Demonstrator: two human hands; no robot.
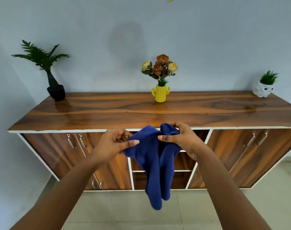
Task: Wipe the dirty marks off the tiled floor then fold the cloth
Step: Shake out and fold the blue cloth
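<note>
Cloth [151,156] is the thing to look at here, a dark blue one held up in the air right in front of the wooden sideboard [141,110], about level with its front edge. Left hand [113,143] has thumb and fingers pinched shut on the cloth's left top corner, right hand [183,140] is clamped on the right top corner the same way, thumb pressed over the fabric. The rest hangs down bunched in two drooping lobes, so how big it is or whether it's folded at all is hard to make out. It covers most of the open shelves in the middle of the sideboard. Tiled floor [141,211] shows below the sideboard, pale grey, mostly blocked by both forearms, and I can't spot any marks on it. On top of the sideboard: black potted plant [56,92] at the left end, yellow cactus vase [160,93] with flowers in the middle, white owl planter [262,90] at the right end.
</note>
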